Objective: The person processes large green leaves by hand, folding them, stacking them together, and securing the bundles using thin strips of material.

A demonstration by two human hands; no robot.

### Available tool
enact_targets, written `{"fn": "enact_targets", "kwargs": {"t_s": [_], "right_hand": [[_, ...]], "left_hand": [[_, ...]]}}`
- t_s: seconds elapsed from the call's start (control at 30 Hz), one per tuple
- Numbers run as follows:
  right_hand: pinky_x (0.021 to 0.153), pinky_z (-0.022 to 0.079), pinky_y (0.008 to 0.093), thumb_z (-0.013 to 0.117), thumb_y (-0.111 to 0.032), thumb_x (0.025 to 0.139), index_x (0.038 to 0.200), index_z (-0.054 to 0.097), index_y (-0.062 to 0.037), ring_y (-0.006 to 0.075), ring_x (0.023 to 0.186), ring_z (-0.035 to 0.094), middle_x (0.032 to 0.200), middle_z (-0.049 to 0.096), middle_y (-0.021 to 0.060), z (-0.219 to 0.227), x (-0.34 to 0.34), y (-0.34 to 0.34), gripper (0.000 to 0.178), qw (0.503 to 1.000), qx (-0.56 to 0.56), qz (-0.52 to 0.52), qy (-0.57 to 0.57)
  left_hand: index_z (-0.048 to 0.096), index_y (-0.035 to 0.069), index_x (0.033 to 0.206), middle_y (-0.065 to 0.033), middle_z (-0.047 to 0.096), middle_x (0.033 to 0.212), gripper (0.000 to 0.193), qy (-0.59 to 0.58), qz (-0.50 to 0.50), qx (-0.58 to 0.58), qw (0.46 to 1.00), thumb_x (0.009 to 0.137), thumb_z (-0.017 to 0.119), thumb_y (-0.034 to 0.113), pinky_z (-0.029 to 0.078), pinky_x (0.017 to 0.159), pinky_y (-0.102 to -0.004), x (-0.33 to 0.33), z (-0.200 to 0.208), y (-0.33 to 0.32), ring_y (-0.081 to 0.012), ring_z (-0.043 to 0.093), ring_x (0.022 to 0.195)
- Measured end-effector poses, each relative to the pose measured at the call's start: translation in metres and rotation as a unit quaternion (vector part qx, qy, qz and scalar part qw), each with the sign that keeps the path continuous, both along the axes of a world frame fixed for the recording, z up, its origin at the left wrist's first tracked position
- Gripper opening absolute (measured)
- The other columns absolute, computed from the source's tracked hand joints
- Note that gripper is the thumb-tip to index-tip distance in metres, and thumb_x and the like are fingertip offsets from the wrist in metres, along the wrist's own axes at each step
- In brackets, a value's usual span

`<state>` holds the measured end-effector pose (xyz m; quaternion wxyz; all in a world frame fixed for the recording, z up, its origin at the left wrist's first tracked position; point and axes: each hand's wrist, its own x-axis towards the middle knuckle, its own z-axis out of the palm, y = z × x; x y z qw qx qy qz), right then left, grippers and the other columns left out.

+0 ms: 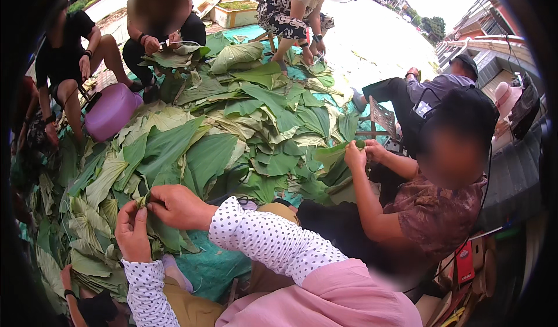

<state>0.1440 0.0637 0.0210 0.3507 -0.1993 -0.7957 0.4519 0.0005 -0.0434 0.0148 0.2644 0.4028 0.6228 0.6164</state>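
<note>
The pinched leaf end [143,201] looks green, narrow and crumpled.

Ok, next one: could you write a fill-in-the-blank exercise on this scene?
The person's left hand and right hand pinch a small green ____.
The person's right sleeve is white, patterned with dark ____.
The garment over the person's torso is coloured ____.

Missing words: leaf; dots; pink.

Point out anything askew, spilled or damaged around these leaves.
The purple plastic item at the left looks tilted rather than level. The leaves lie in a loose heap at all angles, some pale and crumpled.
</note>
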Motion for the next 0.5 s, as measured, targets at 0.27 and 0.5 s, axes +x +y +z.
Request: {"fn": "enact_targets", "kwargs": {"t_s": [0.27, 0.5], "right_hand": [[0.061, 0.045, 0.0484, 0.060, -0.011, 0.080, 0.079, 0.053, -0.0004, 0.0425, 0.073, 0.058, 0.075, 0.058, 0.0197, -0.0017, -0.0049, -0.0048, 0.013, 0.999, 0.029, -0.023, 0.029], [0.061, 0.045, 0.0476, 0.060, -0.009, 0.079, 0.081, 0.053, -0.0012, 0.0410, 0.073, 0.058, 0.076, 0.058, 0.0192, 0.0021, -0.0034, -0.0029, 0.010, 0.995, 0.081, -0.040, 0.035]], "left_hand": [[0.058, -0.001, 0.109, -0.0035, 0.059, 0.104, 0.018, 0.097, -0.002, 0.015, 0.995, 0.092, 0.060, 0.003, 0.046, 0.085, -0.0252, 0.0103, 0.0060, -0.0006, -0.0115, 0.057, 0.094], [0.054, -0.001, 0.115, -0.0039, 0.057, 0.108, 0.023, 0.048, -0.054, 0.042, 0.996, 0.092, 0.057, 0.003, 0.045, 0.084, -0.0250, 0.0049, 0.0040, -0.0018, -0.0116, 0.055, 0.096]]}}
